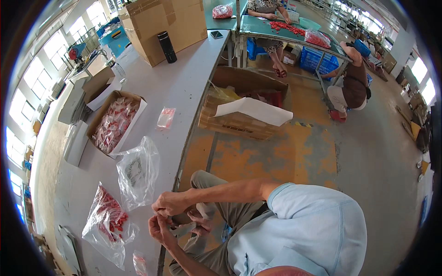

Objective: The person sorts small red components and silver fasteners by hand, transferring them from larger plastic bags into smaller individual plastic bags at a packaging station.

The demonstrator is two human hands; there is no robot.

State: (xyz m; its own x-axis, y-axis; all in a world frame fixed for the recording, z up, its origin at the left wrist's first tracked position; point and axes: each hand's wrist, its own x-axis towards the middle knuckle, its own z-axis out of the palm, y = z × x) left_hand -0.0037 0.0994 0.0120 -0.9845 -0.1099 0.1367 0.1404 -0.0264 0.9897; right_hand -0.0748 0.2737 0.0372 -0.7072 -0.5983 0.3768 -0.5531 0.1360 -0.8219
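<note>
My right hand (171, 204) and my left hand (161, 230) meet at the table's edge. Both have their fingers pinched closed, close together; whatever sits between the fingertips is too small or hidden to make out. Left of them lies an opened clear plastic bag (108, 214) of small red parts. A second clear bag (138, 172) with small greyish pieces rests just beyond it. Near the bottom of the view is a small clear packet (139, 263) with something reddish inside. Farther up the table lies a small flat bag (165, 118) with a reddish strip.
An open carton (117, 124) full of red packets stands on the white table (177, 83). Behind it are a glass bottle (116, 70), a black flask (166, 47), a large cardboard box (184, 23) and a phone (216, 34). Another carton (244, 117) sits on the floor; two people work beyond.
</note>
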